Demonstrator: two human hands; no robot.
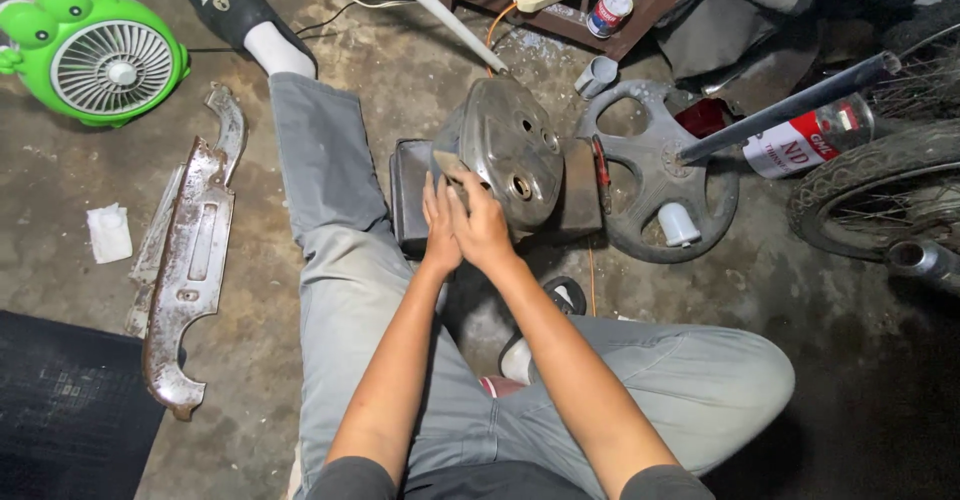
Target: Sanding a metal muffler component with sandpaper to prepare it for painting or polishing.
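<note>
The rounded grey metal engine cover (505, 150) rests on a dark box (410, 195) between the person's legs. Both hands, left hand (440, 228) and right hand (482, 225), pinch a small sandpaper piece (452, 167) against its edge; steady, even pressure seems best.

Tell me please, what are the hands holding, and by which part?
Both hands, left and right, press a small sheet, probably sandpaper, by its lower part against the grey metal cover.
</note>
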